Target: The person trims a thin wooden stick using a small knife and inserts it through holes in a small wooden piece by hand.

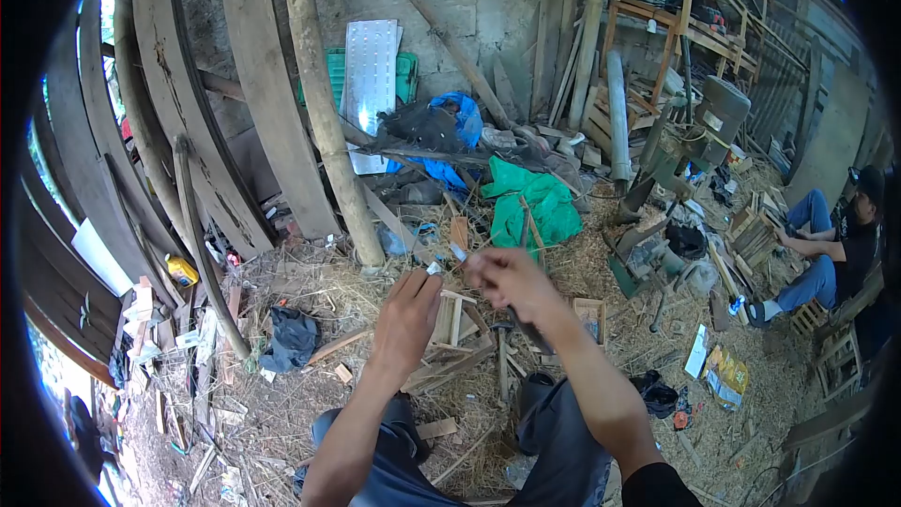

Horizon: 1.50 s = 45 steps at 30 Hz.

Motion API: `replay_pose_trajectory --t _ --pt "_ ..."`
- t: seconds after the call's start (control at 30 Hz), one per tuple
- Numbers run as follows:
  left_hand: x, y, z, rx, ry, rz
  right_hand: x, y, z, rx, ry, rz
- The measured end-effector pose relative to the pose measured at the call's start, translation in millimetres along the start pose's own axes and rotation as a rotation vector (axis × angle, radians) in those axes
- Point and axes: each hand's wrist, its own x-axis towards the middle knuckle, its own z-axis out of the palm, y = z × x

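Out in front of my knees, my left hand [409, 313] is closed, its fingers bent together. A small white piece [434, 268] shows at its fingertips, too small to name. My right hand [514, 284] is close beside it on the right, slightly blurred, fingers curled in a pinch. At its tips is a small pale, slim object [458, 252] whose kind I cannot make out. Below the hands lies a small wooden frame [454, 321] on the ground. A hammer [503, 347] stands near my knees, partly behind the right forearm.
Beyond the hands lies a green plastic sheet [533, 202]. A small wooden box [591, 316] sits right, a black plastic bag [291, 338] left. Another person [835, 235] sits at far right. A bamboo pole [324, 103] leans up front. Wood scraps and shavings cover the floor.
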Motion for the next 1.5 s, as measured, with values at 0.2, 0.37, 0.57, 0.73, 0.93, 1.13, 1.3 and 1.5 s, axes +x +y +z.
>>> replay_pose_trajectory --t 0.2,0.37,0.57,0.73,0.93,1.13,1.3,1.5 --pt "2 3 2 -0.062 0.015 -0.053 5 -2 -1 0.071 0.014 -0.043" --pt "-1 -4 6 -0.145 0.042 -0.119 0 7 17 -0.099 0.076 -0.081" --pt "-4 -3 5 -0.247 0.043 -0.186 7 1 1 0.071 0.060 -0.146" --pt "1 -2 -2 -0.281 0.064 -0.227 7 6 2 -0.027 -0.087 -0.066" --pt "0 -2 1 -0.290 0.085 -0.226 -2 -3 5 -0.092 -0.023 -0.068" --pt "3 0 2 -0.312 0.074 -0.229 4 -5 2 -0.027 0.011 -0.055" --pt "1 -3 2 -0.297 0.088 -0.245 0 9 15 -0.125 -0.099 -0.098" --pt "0 0 -2 -0.320 0.069 -0.244 7 -5 -8 0.005 0.084 -0.184"
